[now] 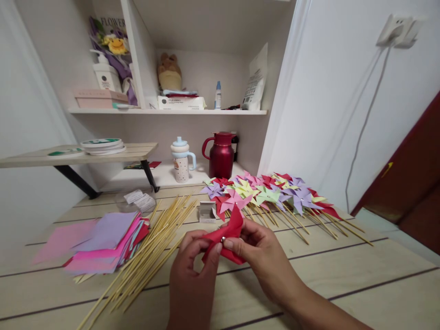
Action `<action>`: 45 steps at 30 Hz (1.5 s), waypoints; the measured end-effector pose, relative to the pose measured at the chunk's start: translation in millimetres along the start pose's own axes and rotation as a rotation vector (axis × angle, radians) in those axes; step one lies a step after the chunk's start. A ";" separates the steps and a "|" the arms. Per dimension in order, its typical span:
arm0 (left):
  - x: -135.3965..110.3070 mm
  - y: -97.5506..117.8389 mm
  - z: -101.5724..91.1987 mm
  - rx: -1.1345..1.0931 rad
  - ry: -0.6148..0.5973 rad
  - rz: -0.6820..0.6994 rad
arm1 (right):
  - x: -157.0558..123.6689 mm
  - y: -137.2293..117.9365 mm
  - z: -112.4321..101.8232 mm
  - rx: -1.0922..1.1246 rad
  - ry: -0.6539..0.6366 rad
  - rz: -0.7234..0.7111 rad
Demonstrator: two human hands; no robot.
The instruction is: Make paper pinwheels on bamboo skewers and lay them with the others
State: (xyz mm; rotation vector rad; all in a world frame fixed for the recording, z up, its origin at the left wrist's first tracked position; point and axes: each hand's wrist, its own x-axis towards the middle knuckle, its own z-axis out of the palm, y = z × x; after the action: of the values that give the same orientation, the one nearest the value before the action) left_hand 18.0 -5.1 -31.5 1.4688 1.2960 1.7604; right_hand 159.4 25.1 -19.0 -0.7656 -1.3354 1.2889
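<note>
While our left hand (192,275) and right hand (264,256) pinch the folded red paper (229,230) near centre, fingers closed on it, many finished pinwheels (271,192) lie far right; unused sheets (103,243) and sticks (151,256) lie left.

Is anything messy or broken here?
Nothing looks broken or spilled. The wooden sticks lie in a loose, crisscrossed heap, and the coloured paper stack beside them has slid askew. The left hand and right hand pinch red paper that looks whole.

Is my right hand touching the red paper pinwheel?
Touching. The head view shows the right hand pinching the red paper pinwheel near its metal pin.
</note>
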 end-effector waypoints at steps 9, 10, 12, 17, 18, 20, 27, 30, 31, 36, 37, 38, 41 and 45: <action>-4.0 0.3 -10.9 0.319 0.038 0.331 | -5.6 -4.9 1.5 -0.144 0.007 -0.063; -4.2 0.5 -13.1 0.358 0.031 0.383 | -6.3 -5.5 1.8 -0.160 0.010 -0.082; -3.6 2.8 -17.7 0.437 0.029 0.498 | -7.7 -6.9 2.0 -0.200 0.008 -0.152; 3.4 17.8 -26.6 0.570 0.057 0.891 | -10.3 -13.2 2.0 -0.245 -0.023 -0.475; 5.1 20.7 -27.1 0.581 0.069 0.949 | -10.4 -14.7 2.2 -0.255 -0.025 -0.519; 7.4 24.4 -27.0 0.598 0.085 1.016 | -10.7 -17.3 2.9 -0.281 -0.019 -0.566; 4.0 24.1 -26.3 0.605 0.152 1.076 | -14.0 -18.0 2.7 -0.343 0.041 -0.623; 3.6 27.0 -26.9 0.656 0.140 1.106 | -15.1 -18.1 1.0 -0.391 0.066 -0.640; 3.8 27.6 -26.4 0.663 0.141 1.112 | -15.2 -18.7 0.5 -0.410 0.056 -0.649; 4.7 22.7 -19.8 0.588 0.253 1.117 | -14.5 -23.3 0.4 -0.431 -0.023 -0.676; 4.6 21.5 -18.7 0.581 0.257 1.118 | -14.2 -24.3 0.8 -0.430 -0.023 -0.680; 4.4 20.7 -17.9 0.579 0.254 1.119 | -14.0 -25.2 1.3 -0.429 -0.023 -0.685; 3.8 21.1 -17.1 0.568 0.258 1.112 | -13.7 -26.9 2.6 -0.427 -0.025 -0.699; 3.0 23.9 -17.5 0.545 0.253 1.087 | -14.8 -26.0 0.6 -0.454 -0.052 -0.730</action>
State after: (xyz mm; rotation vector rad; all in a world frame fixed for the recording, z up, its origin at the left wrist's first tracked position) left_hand 5.3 -18.7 -8.2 2.6776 1.2303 2.3866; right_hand 167.7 5.7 2.1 -0.4609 -1.7567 0.4342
